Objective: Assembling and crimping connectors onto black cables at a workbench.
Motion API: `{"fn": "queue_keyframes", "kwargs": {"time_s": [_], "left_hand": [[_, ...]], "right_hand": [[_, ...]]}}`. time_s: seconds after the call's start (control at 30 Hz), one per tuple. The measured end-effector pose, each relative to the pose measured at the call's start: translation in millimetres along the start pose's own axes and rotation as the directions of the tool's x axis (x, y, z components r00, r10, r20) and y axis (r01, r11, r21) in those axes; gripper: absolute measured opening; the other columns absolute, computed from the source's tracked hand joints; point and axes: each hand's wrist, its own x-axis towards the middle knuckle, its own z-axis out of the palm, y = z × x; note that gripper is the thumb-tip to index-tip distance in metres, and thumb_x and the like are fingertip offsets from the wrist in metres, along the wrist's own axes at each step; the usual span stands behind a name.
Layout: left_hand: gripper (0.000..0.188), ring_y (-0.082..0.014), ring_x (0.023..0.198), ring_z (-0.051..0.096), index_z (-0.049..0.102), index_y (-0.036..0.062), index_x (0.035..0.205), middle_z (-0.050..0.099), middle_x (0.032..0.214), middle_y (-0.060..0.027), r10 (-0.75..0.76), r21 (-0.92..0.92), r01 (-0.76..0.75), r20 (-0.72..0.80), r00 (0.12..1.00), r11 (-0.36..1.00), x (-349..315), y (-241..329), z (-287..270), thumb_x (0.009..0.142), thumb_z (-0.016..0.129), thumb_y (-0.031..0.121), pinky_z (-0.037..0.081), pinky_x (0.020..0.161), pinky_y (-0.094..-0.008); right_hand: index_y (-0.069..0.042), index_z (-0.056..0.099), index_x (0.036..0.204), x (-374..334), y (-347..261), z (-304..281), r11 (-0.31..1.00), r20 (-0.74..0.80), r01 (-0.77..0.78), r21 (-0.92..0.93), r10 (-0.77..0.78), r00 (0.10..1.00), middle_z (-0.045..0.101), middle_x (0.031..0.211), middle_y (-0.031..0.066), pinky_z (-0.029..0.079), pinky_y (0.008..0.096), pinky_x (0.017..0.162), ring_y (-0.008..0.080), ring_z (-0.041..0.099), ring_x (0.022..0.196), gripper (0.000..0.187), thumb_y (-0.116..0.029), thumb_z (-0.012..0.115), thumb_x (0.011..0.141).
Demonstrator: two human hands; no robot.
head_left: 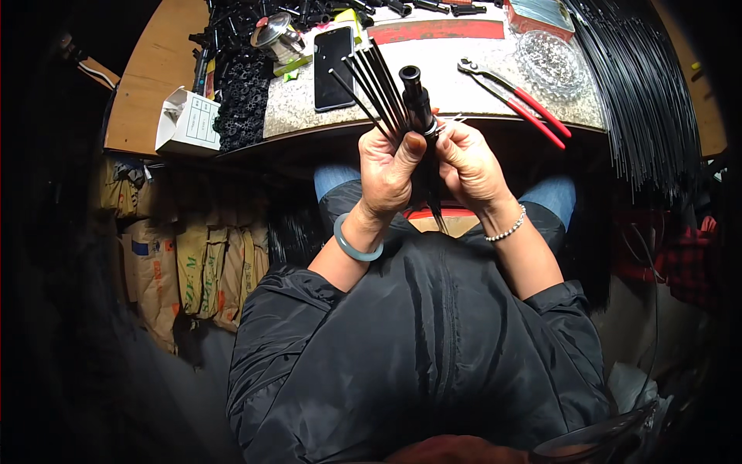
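Observation:
My left hand [389, 166] is closed around a fan of thin black umbrella ribs [374, 91], whose free ends spread up and to the left. Its thumb presses near the base of an upright black tubular umbrella runner [418, 102] with a hollow round top. At the runner's collar, my right hand [469, 161] is closed in a pinch, and thin pale wire [457, 119] pokes out above its fingers. More dark strands hang below, between the two hands. The exact grip on the wire is partly hidden by the fingers.
On the table [309, 127] lie red-handled pliers [516, 103], a black phone [333, 69], a clear dish [549, 63] and a heap of black plastic parts [242, 97]. A white box [188, 120] stands left. Long black rods [641, 93] overhang the right edge.

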Motion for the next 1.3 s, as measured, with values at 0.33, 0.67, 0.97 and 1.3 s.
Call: {"fn": "queue_keyframes", "kwargs": {"time_s": [0.33,0.67,0.97,1.3], "left_hand": [[0.046,-0.0115,0.085,0.059,0.057,-0.0035,0.11,0.064,0.098,-0.0073,-0.063,-0.066,0.067,0.058,0.996,0.996,8.3,-1.8,-0.9,0.089,0.056,0.037,0.046,0.081,-0.0264],[0.061,-0.0147,0.069,0.057,0.038,-0.0103,0.127,0.053,0.077,-0.004,-0.153,-0.076,0.165,0.143,0.978,0.983,27.9,24.5,5.1,0.079,0.067,0.013,0.05,0.066,-0.0295],[0.018,-0.0009,0.053,0.051,0.065,-0.0035,0.101,0.06,0.062,-0.0003,-0.066,0.301,0.089,-0.087,0.994,0.949,23.1,29.6,31.5,0.085,0.061,0.004,0.039,0.044,-0.018],[0.029,-0.0115,0.078,0.056,0.056,-0.0123,0.106,0.054,0.121,-0.0227,0.193,0.334,-0.233,0.15,0.97,0.913,14.8,4.5,18.5,0.089,0.056,0.01,0.046,0.065,-0.0235]], "right_hand": [[-0.002,0.058,0.1,0.6,-6.9,6.9,0.994,-0.104,-0.057,-0.09,0.048,0.993,0.054,0.111,0.0066,0.041,0.0249,0.086,0.0088,0.051,0.097,0.026,-0.014,0.069,0.081],[0.0,0.052,0.097,-19.8,25.6,0.8,0.407,0.099,0.192,-0.893,-0.238,0.966,0.062,0.086,0.0136,0.048,0.0288,0.066,0.0199,0.061,0.07,0.022,-0.005,0.065,0.08],[0.003,0.042,0.126,-17.8,-33.2,19.0,0.032,0.298,0.35,-0.936,-0.455,0.839,0.049,0.118,0.0142,0.04,0.0352,0.091,0.0237,0.05,0.105,0.09,-0.048,0.077,0.062],[-0.004,0.061,0.092,-17.3,-65.4,77.1,-0.298,0.427,0.314,-0.902,-0.501,0.753,0.057,0.099,0.0122,0.037,0.0353,0.084,0.0239,0.048,0.092,0.027,-0.021,0.072,0.075]]}}
